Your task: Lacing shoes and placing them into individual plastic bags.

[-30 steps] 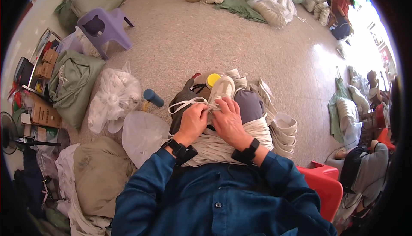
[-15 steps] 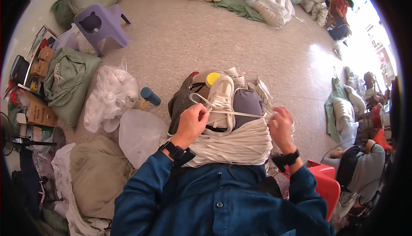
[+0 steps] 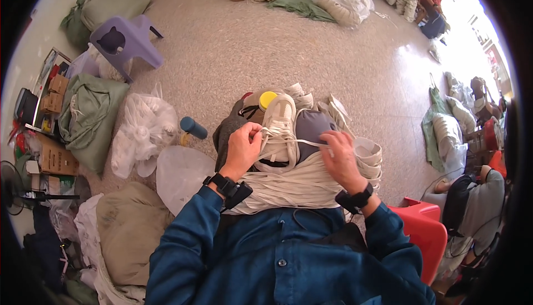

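Note:
A cream lace-up sneaker [image 3: 284, 111] rests over my lap, its toe pointing away from me. My left hand [image 3: 240, 150] is closed at the left of the sneaker's lacing, fingertips pinching a shoelace beside the eyelets. From the lacing a pale shoelace [image 3: 308, 143] runs right to my right hand [image 3: 342, 160], whose fingers are closed on it over a grey-purple padded thing [image 3: 315, 127]. A thick bundle of off-white laces [image 3: 288, 189] lies across my lap beneath the sneaker's heel. Just left of the toe shows a round yellow lid [image 3: 267, 100].
To the left are a blue bottle [image 3: 193, 127], a clear bag of pale things [image 3: 143, 130] and a purple stool [image 3: 126, 44]. A red stool [image 3: 419, 233] stands by my right elbow. A person in red [image 3: 430, 2] sits far right; another person's grey-clothed leg [image 3: 480, 205] is nearer.
My right hand has moved left toward the sneaker, shortening the stretch of shoelace between my hands. The loop that stood up by my left hand has gone down.

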`<state>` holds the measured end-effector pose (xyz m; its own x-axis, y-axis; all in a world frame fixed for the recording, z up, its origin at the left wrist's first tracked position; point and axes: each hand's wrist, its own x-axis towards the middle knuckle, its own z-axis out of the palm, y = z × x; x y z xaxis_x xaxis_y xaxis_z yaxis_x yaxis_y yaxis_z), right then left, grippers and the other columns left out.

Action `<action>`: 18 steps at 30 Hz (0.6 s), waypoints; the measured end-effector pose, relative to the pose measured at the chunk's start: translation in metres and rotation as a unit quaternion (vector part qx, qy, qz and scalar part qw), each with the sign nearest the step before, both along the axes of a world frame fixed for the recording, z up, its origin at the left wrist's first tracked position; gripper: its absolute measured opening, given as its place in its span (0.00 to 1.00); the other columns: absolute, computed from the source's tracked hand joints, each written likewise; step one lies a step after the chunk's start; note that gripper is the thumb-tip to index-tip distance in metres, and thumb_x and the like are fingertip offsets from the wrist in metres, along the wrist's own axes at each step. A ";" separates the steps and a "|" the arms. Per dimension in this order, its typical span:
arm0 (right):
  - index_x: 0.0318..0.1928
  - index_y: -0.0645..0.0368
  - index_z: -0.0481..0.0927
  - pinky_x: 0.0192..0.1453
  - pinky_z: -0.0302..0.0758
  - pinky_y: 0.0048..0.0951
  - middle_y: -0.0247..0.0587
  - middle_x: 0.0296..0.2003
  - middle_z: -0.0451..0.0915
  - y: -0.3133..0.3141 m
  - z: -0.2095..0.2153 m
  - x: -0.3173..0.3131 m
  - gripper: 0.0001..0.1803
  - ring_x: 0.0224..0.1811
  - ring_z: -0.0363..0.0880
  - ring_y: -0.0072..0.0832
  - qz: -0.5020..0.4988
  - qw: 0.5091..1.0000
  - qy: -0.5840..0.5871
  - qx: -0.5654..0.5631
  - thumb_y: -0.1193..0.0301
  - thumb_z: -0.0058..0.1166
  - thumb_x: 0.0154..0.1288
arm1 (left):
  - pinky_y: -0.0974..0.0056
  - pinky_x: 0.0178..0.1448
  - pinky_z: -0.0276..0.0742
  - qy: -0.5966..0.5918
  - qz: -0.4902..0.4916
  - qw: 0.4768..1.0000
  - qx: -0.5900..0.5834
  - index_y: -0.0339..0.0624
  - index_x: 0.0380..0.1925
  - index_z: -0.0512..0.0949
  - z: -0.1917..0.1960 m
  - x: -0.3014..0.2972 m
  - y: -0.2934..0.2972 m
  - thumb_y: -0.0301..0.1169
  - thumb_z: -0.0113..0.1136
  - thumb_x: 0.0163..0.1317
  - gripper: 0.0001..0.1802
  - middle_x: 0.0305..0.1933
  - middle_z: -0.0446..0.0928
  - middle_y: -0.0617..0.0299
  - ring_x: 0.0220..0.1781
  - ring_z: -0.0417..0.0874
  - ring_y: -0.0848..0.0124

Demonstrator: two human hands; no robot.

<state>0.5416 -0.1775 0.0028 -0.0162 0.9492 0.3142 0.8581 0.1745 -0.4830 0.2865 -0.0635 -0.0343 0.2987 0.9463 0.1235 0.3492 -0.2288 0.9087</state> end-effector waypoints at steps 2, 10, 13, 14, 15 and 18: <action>0.51 0.60 0.75 0.70 0.59 0.48 0.45 0.48 0.78 0.010 0.005 -0.022 0.17 0.58 0.74 0.42 0.035 0.999 -0.004 0.002 0.75 0.57 0.61 | 0.67 0.33 0.78 0.003 -0.013 1.000 -0.007 0.32 0.38 0.79 0.000 0.001 0.000 0.25 0.59 0.63 0.07 0.29 0.83 0.55 0.26 0.82 0.72; 0.54 0.60 0.73 0.73 0.54 0.50 0.44 0.44 0.78 0.016 -0.009 -0.048 0.20 0.56 0.73 0.41 0.059 0.998 0.013 -0.026 0.69 0.58 0.63 | 0.78 0.25 0.70 -0.136 -0.025 0.978 -0.157 0.37 0.38 0.80 0.013 0.003 -0.004 0.23 0.55 0.67 0.05 0.32 0.82 0.68 0.23 0.73 0.87; 0.56 0.62 0.72 0.73 0.53 0.50 0.44 0.44 0.78 0.017 -0.004 -0.052 0.24 0.56 0.73 0.41 0.042 0.996 0.055 -0.047 0.66 0.60 0.61 | 0.78 0.25 0.69 -0.099 -0.033 0.992 -0.069 0.37 0.37 0.78 0.004 0.008 -0.001 0.23 0.55 0.67 0.03 0.29 0.80 0.69 0.23 0.73 0.86; 0.57 0.63 0.71 0.74 0.53 0.50 0.45 0.44 0.78 0.017 -0.004 -0.055 0.26 0.56 0.73 0.41 0.036 0.997 0.050 -0.041 0.65 0.61 0.60 | 0.78 0.25 0.68 -0.092 -0.037 0.995 -0.031 0.37 0.36 0.78 0.003 0.011 0.000 0.24 0.55 0.67 0.03 0.28 0.79 0.69 0.23 0.73 0.86; 0.58 0.64 0.70 0.74 0.52 0.49 0.46 0.44 0.78 0.017 -0.004 -0.057 0.29 0.56 0.73 0.40 0.031 0.998 0.045 -0.035 0.64 0.62 0.59 | 0.78 0.25 0.68 -0.092 -0.038 0.995 -0.032 0.37 0.36 0.78 0.002 0.011 -0.001 0.24 0.55 0.67 0.03 0.28 0.79 0.69 0.23 0.73 0.86; 0.59 0.64 0.69 0.74 0.52 0.49 0.46 0.44 0.78 0.017 -0.007 -0.056 0.31 0.57 0.73 0.40 0.034 0.998 0.035 -0.036 0.64 0.63 0.58 | 0.73 0.30 0.70 -0.088 -0.024 0.989 -0.120 0.37 0.35 0.78 0.019 0.015 -0.004 0.23 0.57 0.63 0.03 0.23 0.75 0.69 0.25 0.71 0.85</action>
